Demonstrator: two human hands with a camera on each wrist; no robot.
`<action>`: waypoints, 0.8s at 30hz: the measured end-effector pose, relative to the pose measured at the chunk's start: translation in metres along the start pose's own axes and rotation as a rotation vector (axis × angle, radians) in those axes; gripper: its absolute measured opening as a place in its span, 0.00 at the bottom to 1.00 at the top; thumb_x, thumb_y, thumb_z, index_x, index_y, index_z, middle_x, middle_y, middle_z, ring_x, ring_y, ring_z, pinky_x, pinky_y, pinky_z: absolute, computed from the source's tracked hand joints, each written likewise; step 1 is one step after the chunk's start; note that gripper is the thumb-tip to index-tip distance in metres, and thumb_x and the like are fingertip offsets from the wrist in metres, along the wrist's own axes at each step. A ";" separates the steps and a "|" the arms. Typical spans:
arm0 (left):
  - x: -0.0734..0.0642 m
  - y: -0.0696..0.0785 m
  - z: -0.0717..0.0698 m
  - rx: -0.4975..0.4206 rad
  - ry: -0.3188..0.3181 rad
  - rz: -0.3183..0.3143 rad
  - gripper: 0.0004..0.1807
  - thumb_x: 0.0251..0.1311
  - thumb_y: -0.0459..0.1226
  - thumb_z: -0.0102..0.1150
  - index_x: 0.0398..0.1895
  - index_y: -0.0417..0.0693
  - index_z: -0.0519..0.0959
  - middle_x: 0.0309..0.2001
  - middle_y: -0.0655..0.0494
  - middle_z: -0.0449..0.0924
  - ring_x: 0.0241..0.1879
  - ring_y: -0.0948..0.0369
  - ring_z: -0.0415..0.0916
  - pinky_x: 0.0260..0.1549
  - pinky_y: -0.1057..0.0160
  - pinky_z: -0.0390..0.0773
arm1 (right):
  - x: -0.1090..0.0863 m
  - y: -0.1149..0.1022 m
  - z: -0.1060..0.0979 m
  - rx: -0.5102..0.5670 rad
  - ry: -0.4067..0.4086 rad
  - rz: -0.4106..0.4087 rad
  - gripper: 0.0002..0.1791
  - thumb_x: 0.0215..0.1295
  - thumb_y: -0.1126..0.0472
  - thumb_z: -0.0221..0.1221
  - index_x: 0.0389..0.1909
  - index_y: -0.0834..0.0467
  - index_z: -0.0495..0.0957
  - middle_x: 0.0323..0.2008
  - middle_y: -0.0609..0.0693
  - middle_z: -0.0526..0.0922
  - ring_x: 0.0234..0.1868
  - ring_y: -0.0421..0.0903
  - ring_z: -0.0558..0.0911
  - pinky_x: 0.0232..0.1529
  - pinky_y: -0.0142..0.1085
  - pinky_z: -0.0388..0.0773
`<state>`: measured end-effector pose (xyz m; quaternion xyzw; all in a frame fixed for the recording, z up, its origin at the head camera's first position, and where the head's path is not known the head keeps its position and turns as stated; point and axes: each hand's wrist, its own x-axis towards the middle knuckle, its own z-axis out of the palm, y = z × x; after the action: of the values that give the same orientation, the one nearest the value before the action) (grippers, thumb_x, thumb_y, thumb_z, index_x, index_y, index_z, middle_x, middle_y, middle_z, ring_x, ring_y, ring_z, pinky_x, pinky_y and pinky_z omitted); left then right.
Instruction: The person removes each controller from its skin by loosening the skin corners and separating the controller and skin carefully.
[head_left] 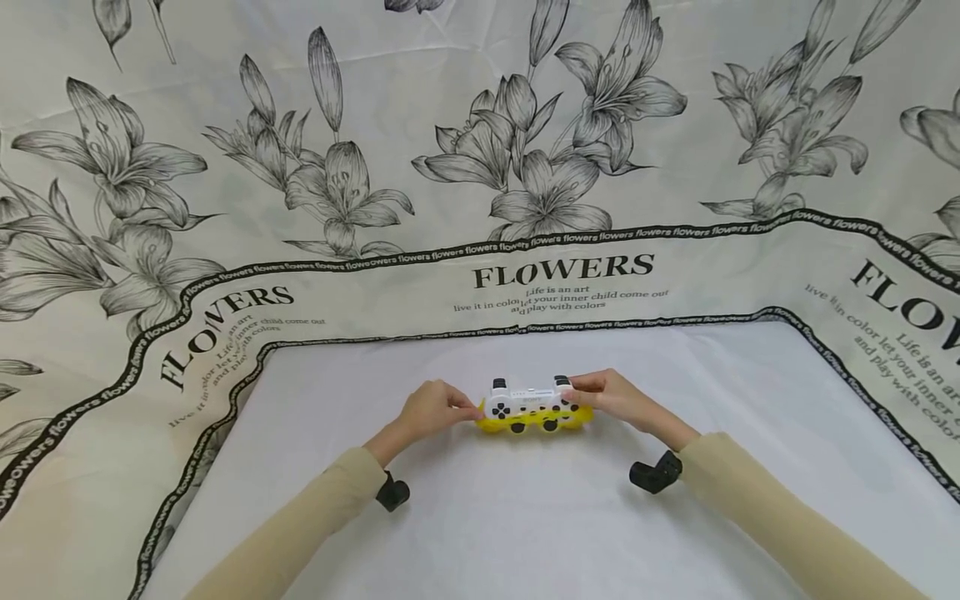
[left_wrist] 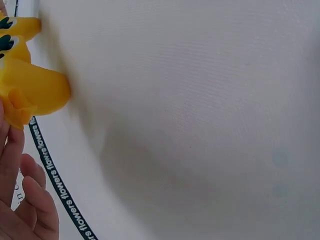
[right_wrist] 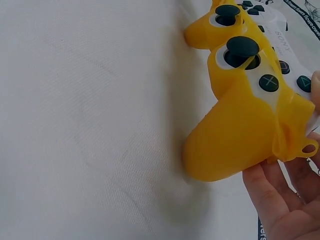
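Note:
A white game controller with black buttons and thumbsticks stands near the middle of the white table, its top edge upward. Over its lower part sits a yellow silicone cover, which wraps both grips and leaves the upper part bare. The cover is bunched up at the right side in the right wrist view. My left hand pinches the cover at the left end. At the other end my right hand grips the controller, thumb on its face near the triangle button, fingers behind it. The left wrist view shows one yellow grip.
White cloth covers the table. A curtain with printed flowers and lettering rises around its back and sides. Black wrist mounts stick out below both sleeves.

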<state>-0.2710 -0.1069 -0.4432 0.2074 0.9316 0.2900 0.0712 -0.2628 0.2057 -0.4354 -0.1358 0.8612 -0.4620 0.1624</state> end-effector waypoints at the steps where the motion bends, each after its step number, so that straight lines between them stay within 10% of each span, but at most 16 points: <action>1: 0.000 0.000 0.000 -0.003 0.012 -0.004 0.11 0.52 0.50 0.68 0.30 0.54 0.89 0.30 0.62 0.87 0.21 0.68 0.61 0.19 0.72 0.56 | 0.001 0.000 0.000 0.001 0.003 -0.004 0.27 0.68 0.51 0.56 0.59 0.67 0.73 0.53 0.61 0.82 0.45 0.43 0.77 0.47 0.38 0.72; 15: -0.012 0.006 0.017 -0.387 0.191 -0.189 0.10 0.43 0.39 0.76 0.27 0.43 0.88 0.27 0.50 0.87 0.23 0.62 0.82 0.21 0.70 0.72 | -0.005 0.000 0.007 -0.006 0.033 0.012 0.30 0.69 0.50 0.55 0.62 0.69 0.69 0.56 0.63 0.79 0.54 0.51 0.78 0.55 0.48 0.74; 24: -0.005 0.021 0.011 -0.441 0.142 -0.108 0.21 0.46 0.29 0.71 0.48 0.40 0.83 0.46 0.45 0.85 0.43 0.53 0.83 0.40 0.62 0.82 | -0.002 -0.001 0.008 -0.040 0.063 0.016 0.31 0.70 0.51 0.54 0.63 0.70 0.67 0.56 0.64 0.79 0.52 0.50 0.79 0.54 0.45 0.75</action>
<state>-0.2565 -0.0876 -0.4407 0.1158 0.8582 0.4959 0.0645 -0.2576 0.1993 -0.4383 -0.1173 0.8761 -0.4474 0.1360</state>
